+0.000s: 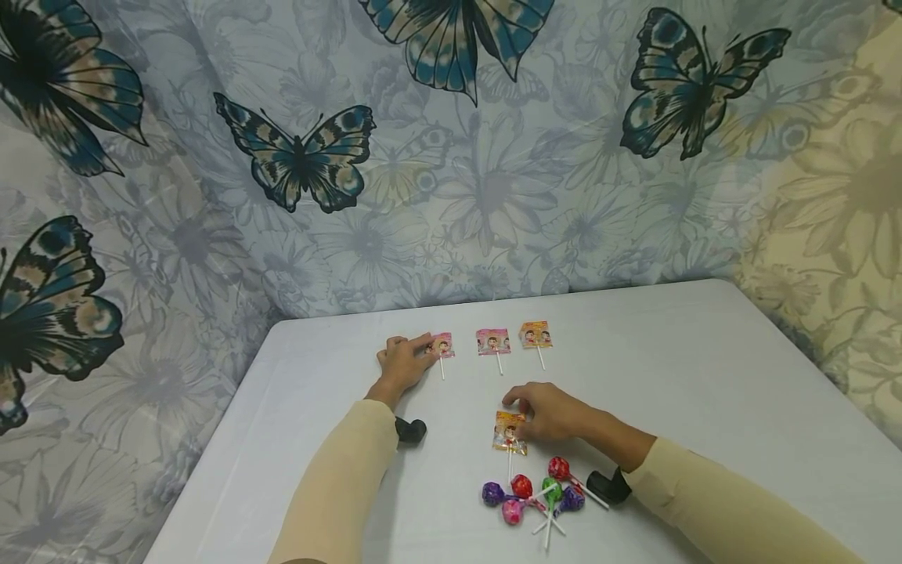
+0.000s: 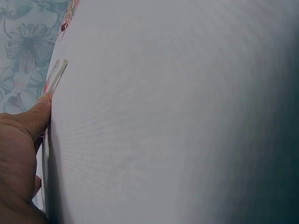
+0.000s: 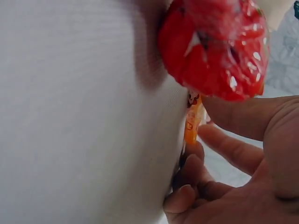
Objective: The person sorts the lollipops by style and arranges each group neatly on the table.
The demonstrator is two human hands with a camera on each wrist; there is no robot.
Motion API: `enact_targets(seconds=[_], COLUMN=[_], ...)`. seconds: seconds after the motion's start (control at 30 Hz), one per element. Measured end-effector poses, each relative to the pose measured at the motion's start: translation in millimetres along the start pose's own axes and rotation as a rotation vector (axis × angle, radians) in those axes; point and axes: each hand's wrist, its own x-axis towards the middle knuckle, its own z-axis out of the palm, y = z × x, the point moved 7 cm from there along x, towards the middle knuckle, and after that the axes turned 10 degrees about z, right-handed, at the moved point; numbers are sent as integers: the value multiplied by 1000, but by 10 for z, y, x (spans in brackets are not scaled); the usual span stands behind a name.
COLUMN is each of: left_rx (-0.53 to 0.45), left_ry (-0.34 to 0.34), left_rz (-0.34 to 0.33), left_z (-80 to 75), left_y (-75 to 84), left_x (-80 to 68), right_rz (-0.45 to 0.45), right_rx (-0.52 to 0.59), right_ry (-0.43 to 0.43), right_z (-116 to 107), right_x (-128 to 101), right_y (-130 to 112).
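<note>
- On the white table, the right hand pinches a flat orange-wrapped lollipop, just beyond a cluster of round lollipops.
- Farther left, the left hand lies with relaxed fingers touching a pink-wrapped lollipop, leftmost of three.

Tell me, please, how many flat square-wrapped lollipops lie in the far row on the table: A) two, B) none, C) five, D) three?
D: the far row holds three flat lollipops, the left lollipop under the left hand, the middle lollipop and the right lollipop.
</note>
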Motion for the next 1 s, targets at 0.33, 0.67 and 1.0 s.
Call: enact_targets(seconds=[0.33, 0.67, 1.0], left_rx=[4, -18, -15], left_ry=[7, 9, 13], left_rz=[-3, 18, 19], left_z=[-15, -5, -13], left_y=[4, 7, 25], left_x=[-6, -13, -15], right_rz=[23, -17, 33], right_rx=[-22, 122, 230], right_ry=[72, 89, 81], right_z=[-76, -142, -173], right_x=[16, 61, 85], right_y=[1, 114, 191])
